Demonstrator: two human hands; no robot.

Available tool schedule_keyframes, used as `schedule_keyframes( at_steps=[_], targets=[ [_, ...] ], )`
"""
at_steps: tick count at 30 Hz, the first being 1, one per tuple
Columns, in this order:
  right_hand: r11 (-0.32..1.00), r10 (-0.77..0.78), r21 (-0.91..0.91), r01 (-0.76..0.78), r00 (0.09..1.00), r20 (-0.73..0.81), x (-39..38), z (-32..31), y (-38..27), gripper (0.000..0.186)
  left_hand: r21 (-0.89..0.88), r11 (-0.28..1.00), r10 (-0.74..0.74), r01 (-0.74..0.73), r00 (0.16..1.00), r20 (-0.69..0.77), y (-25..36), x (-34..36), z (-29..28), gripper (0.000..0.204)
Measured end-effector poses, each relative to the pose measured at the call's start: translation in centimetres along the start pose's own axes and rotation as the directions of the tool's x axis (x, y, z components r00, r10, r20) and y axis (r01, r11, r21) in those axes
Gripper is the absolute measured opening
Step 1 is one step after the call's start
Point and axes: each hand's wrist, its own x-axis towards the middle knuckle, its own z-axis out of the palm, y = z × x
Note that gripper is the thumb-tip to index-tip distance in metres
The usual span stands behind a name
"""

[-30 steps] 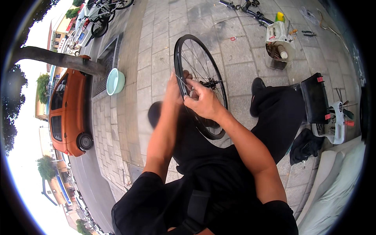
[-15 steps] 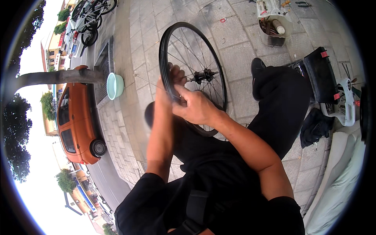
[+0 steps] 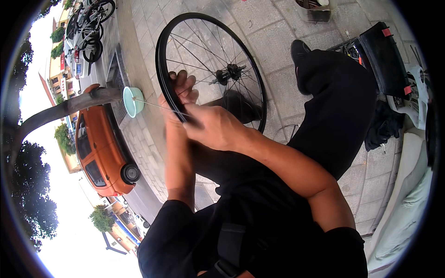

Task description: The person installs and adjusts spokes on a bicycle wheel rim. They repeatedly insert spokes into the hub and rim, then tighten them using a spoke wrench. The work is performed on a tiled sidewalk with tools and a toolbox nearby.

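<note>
A black bicycle wheel [image 3: 252,58] with thin spokes and a dark hub [image 3: 229,74] stands tilted in front of me, over my bent left leg. My left hand [image 3: 183,88] is closed round the left side of its rim, with the fingers curled to the inner side. At the near left of the rim is my right hand [image 3: 213,125], its blurred fingers pinched together. A thin metal rod [image 3: 155,106], like a spoke, runs from those fingers across the rim and out to the left. The exact grip on the rod is partly hidden.
A mint-green basin [image 3: 133,109] stands beside a tree trunk [image 3: 69,105]. Ahead on the paving is a container of tools [image 3: 315,14]. To my right lie an open black toolbox [image 3: 382,60], dark cloth [image 3: 382,125] and a pale padded seat [image 3: 408,204]. An orange car [image 3: 99,143] is parked left.
The wheel and both hands have shifted left in view, and the rim leans a little differently. The rod now reaches across the basin in view. The surroundings have shifted with my head.
</note>
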Motion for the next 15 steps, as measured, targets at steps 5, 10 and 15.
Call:
schedule_keyframes(
  at_steps=[5,10,15],
  targets=[
    [0.99,-0.068,-0.133,0.048,0.986,-0.149,-1.9,2.0,0.3,0.022,-0.045,0.999,-0.018,0.02,1.0,0.025,0.7,-0.4,-1.5,0.019],
    [0.976,-0.073,-0.215,0.035,0.983,-0.168,-3.1,3.3,0.6,0.024,-0.112,0.992,-0.066,0.065,0.998,-0.002,1.6,-1.0,-1.8,0.018],
    [0.952,-0.09,-0.304,0.032,0.98,-0.178,-4.2,4.1,0.3,0.024,-0.119,0.992,-0.036,0.037,0.999,0.011,1.6,-0.9,-2.1,0.021]
  ],
)
